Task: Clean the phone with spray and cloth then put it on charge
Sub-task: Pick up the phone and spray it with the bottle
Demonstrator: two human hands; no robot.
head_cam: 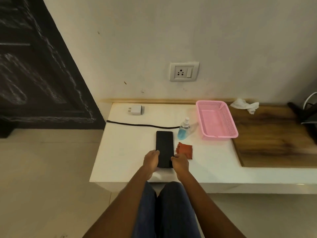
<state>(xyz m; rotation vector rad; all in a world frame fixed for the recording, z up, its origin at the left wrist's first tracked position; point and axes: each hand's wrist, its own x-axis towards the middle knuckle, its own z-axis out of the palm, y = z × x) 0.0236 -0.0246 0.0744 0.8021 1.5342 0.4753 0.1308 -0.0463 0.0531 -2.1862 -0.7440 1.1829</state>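
Black phone (pixel 164 148) is lying flat, screen up, near the front of the white desk (pixel 120 152). Your left hand (pixel 151 160) and right hand (pixel 180 163) pinch its lower long edges from either side.

Stuff I'd watch: the phone's bottom end sits near the desk's front edge, so if you slide it toward yourself or lose that two-sided pinch, it could tip off onto your knees or the floor. The spray bottle (pixel 183 128) stands upright just beside the phone's top right corner, so a sloppy reach probably knocks it over. The rust-red cloth (pixel 185 150) is right next to your right hand, easy grab. Black cable (pixel 140 125) and white charger plug (pixel 136 110) lie apart, so wet ports would be my worry before plugging into the wall socket (pixel 183 71).
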